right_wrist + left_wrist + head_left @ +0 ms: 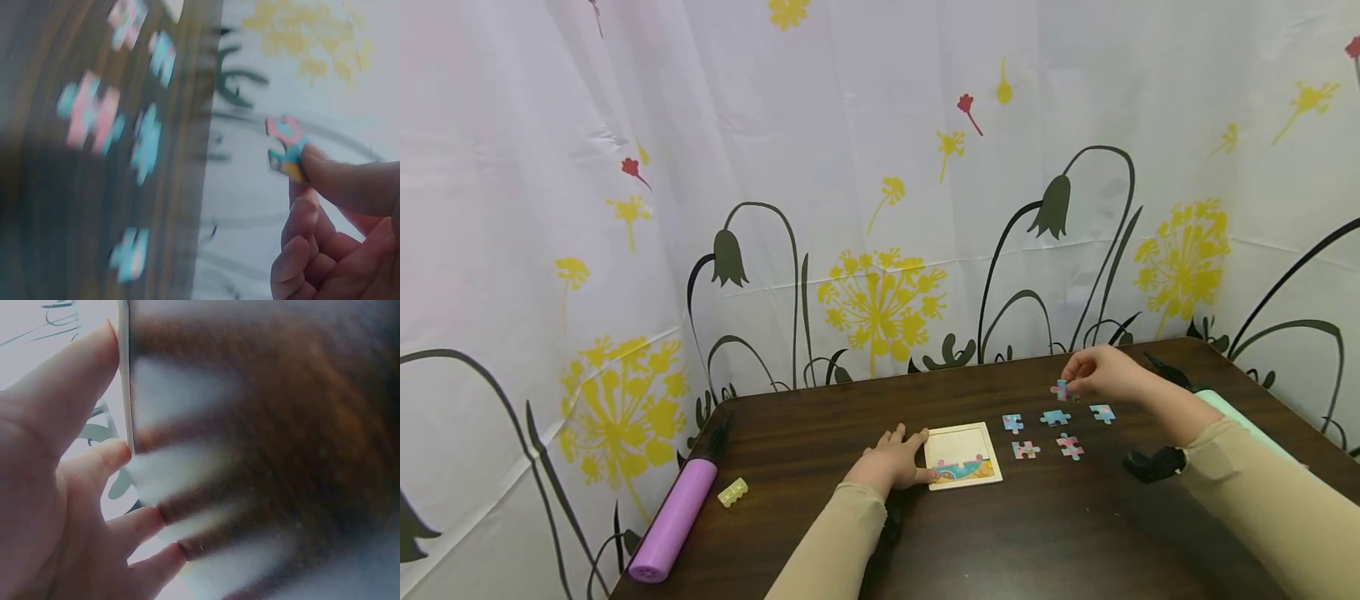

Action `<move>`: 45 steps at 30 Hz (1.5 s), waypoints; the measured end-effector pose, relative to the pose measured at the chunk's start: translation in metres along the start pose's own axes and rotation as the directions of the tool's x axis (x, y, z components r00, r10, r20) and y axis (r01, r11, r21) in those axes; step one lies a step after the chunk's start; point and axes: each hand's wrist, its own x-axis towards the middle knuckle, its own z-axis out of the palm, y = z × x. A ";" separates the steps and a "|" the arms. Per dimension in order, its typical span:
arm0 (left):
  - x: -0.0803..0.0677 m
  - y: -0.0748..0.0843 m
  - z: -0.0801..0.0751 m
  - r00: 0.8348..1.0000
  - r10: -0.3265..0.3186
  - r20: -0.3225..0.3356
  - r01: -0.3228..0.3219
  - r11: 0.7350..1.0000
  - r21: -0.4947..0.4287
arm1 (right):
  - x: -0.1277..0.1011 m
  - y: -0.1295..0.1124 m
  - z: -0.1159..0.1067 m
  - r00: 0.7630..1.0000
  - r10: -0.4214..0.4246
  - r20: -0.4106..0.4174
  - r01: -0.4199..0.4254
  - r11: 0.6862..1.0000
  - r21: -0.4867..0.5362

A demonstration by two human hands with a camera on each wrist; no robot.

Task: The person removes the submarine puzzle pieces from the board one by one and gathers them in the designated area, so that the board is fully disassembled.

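My right hand (pixel 1103 372) pinches a jigsaw puzzle piece (pixel 1061 390) between thumb and finger, lifted above the table. In the right wrist view that piece (pixel 287 147) shows pink, blue and a bit of yellow. My left hand (pixel 891 462) lies with spread fingers at the left side of a pale wooden puzzle tray (pixel 951 437), thumb and fingertips touching its edge. A printed strip in blue, pink and orange (pixel 962 470) fills the tray's near side; the remainder shows bare wood. Several loose pieces, among them a pink one (pixel 1070 446) and a blue one (pixel 1056 417), lie right of the tray.
On the dark wooden table (pixel 1000 542), a purple cylinder (pixel 673 521) lies at the left edge beside a small yellow block (pixel 733 492). A mint-green object (pixel 1247 421) lies at the right, partly behind my right arm. A flowered curtain (pixel 880 208) hangs behind the table.
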 end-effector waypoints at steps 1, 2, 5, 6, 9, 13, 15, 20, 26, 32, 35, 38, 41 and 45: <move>0.000 0.000 0.000 1.000 0.000 -0.002 0.000 1.000 0.000 | -0.005 0.005 -0.005 1.000 0.009 0.003 -0.009 1.000 0.005; 0.000 0.000 -0.001 1.000 -0.001 -0.002 0.001 1.000 -0.002 | -0.009 0.011 -0.010 1.000 0.021 0.007 -0.021 1.000 0.014; 0.000 -0.001 -0.001 1.000 -0.002 -0.003 0.002 1.000 -0.010 | -0.020 0.030 -0.018 0.998 0.043 0.043 -0.045 0.998 0.045; 0.000 -0.001 -0.001 1.000 -0.002 -0.002 0.002 1.000 -0.015 | -0.023 0.036 -0.018 0.997 0.044 0.063 -0.047 0.998 0.050; 0.000 0.000 -0.001 1.000 0.000 -0.001 0.000 1.000 -0.024 | -0.032 0.053 -0.015 0.990 0.058 0.131 -0.069 0.995 0.074; 0.000 0.000 0.001 1.000 0.002 -0.002 -0.002 1.000 -0.026 | -0.042 0.070 -0.005 0.983 0.078 0.164 -0.092 0.993 0.077; 0.000 0.000 0.001 1.000 0.003 -0.002 -0.003 1.000 -0.030 | -0.045 0.075 0.000 0.985 0.091 0.148 -0.102 0.992 0.069; -0.002 0.001 0.001 1.000 0.002 -0.001 -0.002 0.999 -0.041 | -0.049 0.082 0.009 0.991 0.102 0.086 -0.108 0.992 0.069; -0.002 0.002 0.000 1.000 -0.003 -0.010 0.003 0.999 -0.043 | -0.047 0.088 0.016 0.998 0.066 0.019 -0.066 0.997 0.033; 0.000 0.001 0.002 1.000 -0.010 -0.010 0.010 0.999 -0.046 | -0.040 0.082 0.020 0.998 0.052 -0.035 -0.052 0.999 -0.007; 0.000 0.001 0.002 1.000 -0.011 -0.011 0.010 0.999 -0.047 | -0.033 0.066 0.024 0.998 0.036 -0.045 -0.036 0.999 0.004; 0.000 0.000 0.002 1.000 -0.009 -0.013 0.009 0.999 -0.045 | -0.024 0.045 0.034 0.999 -0.001 -0.033 0.002 1.000 0.029; -0.001 0.000 0.001 1.000 -0.008 -0.013 0.007 0.999 -0.042 | -0.013 0.022 0.049 0.999 -0.050 -0.009 0.050 0.997 0.050; -0.001 0.001 0.001 1.000 -0.006 -0.011 0.005 0.999 -0.045 | 0.001 -0.005 0.075 0.994 -0.093 0.055 0.088 0.993 0.084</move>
